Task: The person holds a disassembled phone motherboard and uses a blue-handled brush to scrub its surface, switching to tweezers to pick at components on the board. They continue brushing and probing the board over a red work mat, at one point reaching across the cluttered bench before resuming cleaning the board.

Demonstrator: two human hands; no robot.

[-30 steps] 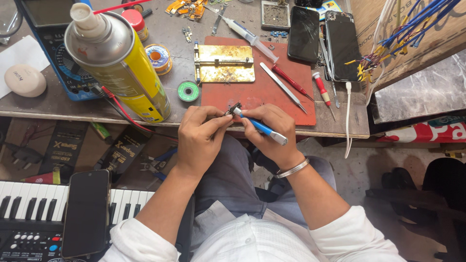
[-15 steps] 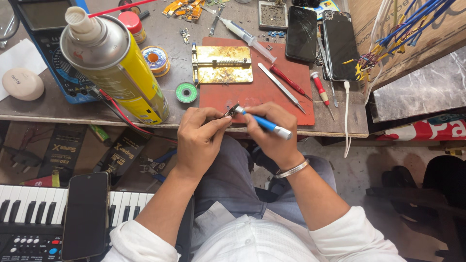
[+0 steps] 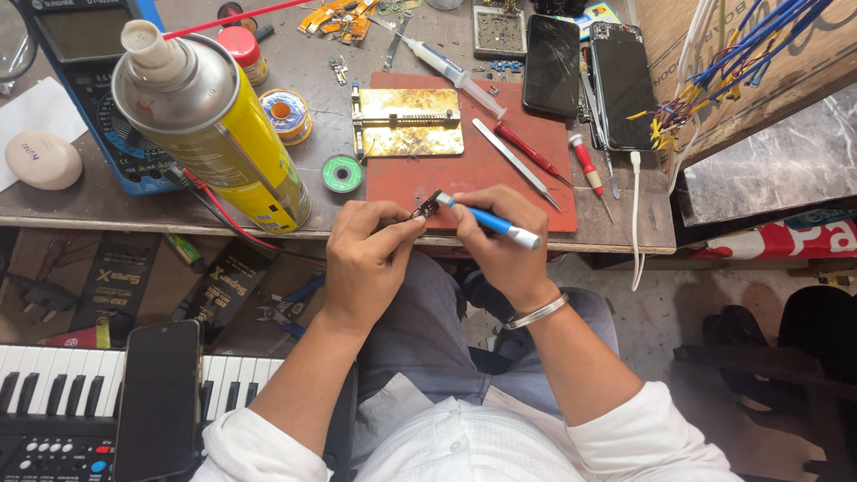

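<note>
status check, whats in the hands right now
Left hand pinches small dark part. Right hand holds blue-handled tool, tip on part. Nothing between the hands.

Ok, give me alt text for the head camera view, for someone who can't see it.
Seen from above, a seated person's right hand holds a blue-handled tool to a small part pinched in the left hand, at the edge of a cluttered workbench. On it lie a red mat, a yellow spray can and two dark phones.
</note>
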